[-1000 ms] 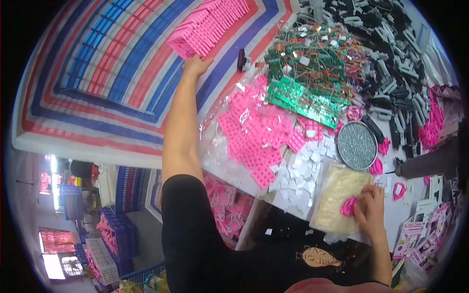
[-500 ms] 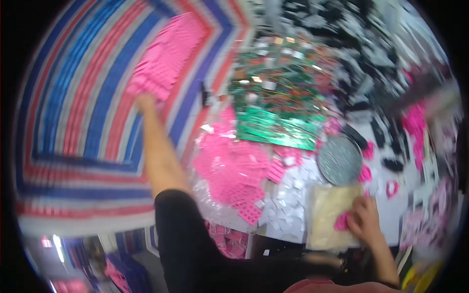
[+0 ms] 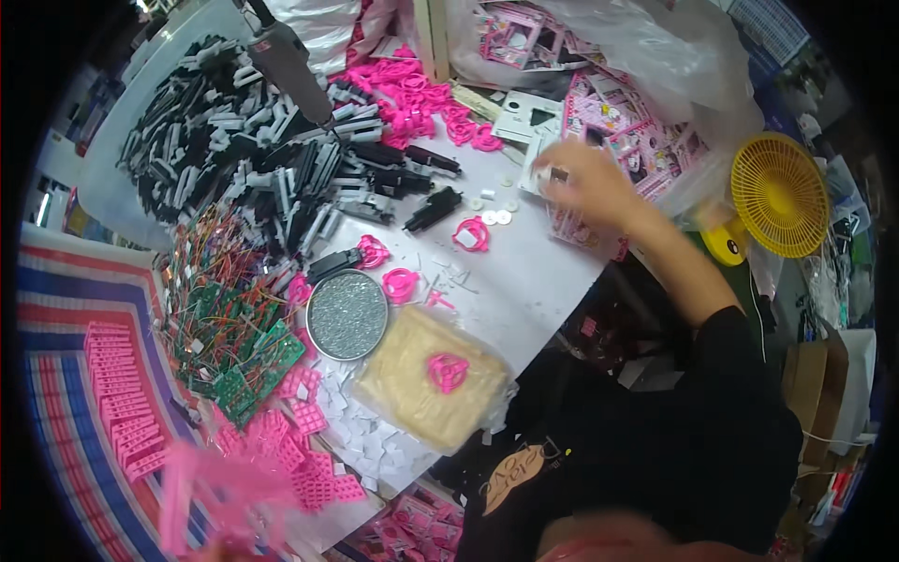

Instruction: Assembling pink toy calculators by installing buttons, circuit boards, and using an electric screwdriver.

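At the lower left edge my left hand, mostly cut off by the picture's rim, is closed on a pink plastic frame, which is blurred by motion. My right hand reaches to the far right side of the white table, over a white flat panel. Its fingers are smeared, so a grip on the panel cannot be made out. Beside it lie another white panel with a dark triangle and a heap of pink printed panels. A pink ring-shaped part rests on a wrapped cream pad before me.
A round tin of small metal pieces stands by the pad. Green circuit boards with wires and black-and-grey plastic parts are heaped at left. A power screwdriver hangs above. Pink blocks stand on striped cloth. A yellow fan is at right.
My view has swung to the right. My left hand has come back from the row of pink blocks with a pink frame. The right hand has moved from the pad to the panels.
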A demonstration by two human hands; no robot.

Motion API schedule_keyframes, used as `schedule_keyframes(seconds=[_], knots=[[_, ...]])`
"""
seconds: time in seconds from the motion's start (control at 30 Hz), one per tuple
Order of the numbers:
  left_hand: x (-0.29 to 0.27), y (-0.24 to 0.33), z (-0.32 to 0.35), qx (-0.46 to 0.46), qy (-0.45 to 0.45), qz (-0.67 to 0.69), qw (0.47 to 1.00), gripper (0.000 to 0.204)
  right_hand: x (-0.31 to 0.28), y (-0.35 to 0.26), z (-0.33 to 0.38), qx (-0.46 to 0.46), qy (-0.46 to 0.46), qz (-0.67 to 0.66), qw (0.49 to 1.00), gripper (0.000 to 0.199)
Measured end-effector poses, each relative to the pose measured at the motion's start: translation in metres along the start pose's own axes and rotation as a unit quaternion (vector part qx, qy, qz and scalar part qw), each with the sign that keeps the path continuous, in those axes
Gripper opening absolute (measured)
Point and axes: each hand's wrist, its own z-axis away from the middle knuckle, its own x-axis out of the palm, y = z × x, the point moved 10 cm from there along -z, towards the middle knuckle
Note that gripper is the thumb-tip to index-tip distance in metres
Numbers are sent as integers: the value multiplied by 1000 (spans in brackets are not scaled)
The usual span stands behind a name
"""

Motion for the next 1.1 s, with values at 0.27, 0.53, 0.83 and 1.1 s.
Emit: schedule_keyframes(seconds=[0.27,0.53,0.83,1.1], knots=[[116,59,120,-234,-90,373,893,20,-80,110,23,135,-42,222,965,39],[166,115,155,-345,-125,485,794,14,-19,72,103,154,-41,156,975,60],[212,150,148,-310,-258,490,773,16,-37,68,79,81,57,114,989,23],[249,181,150,-443,-261,760,396,56,-32,-229,29,-428,29,-87,899,33]])
